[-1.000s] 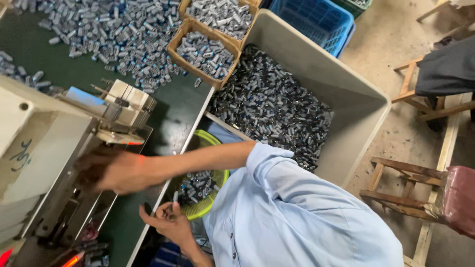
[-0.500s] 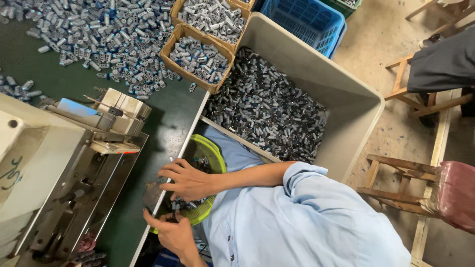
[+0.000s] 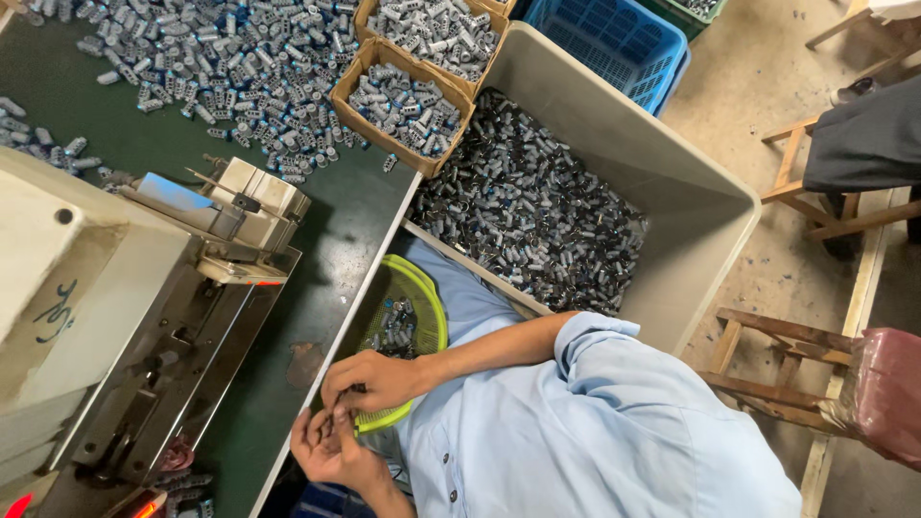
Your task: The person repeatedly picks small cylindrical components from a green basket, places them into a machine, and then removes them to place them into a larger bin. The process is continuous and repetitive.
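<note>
Right hand [image 3: 372, 380] has come back from the machine [image 3: 144, 317], where it was a second ago, and now sits low at the near rim of the green basket [image 3: 427, 307]. Left hand [image 3: 331, 451] has stayed below it; the two are now touching.

Fingers: right fingers curled tight, pinching a small part [image 3: 338, 422] against the left palm. Part is mostly hidden, so I cannot say its shape. Left fingers cupped upward around it; I cannot tell whether they actually clamp.

Where the work stands, as I judge it:
- Green basket holds only a thin scatter of small metal pieces [image 3: 395, 321], mostly bare mesh. Supply at hand is low.
- Grey bin [image 3: 691, 240] beside the basket carries a deep layer of dark pieces, which I read as finished output. A good deal is done.
- Table [image 3: 355, 221] is strewn with silvery cylinders [image 3: 221, 58], and two cardboard boxes [image 3: 403, 96] are full of them. Plenty appears left.
- Machine bed looks unloaded; nobody's hand is at it.

One piece in hand between the hands, not yet at the machine.
</note>
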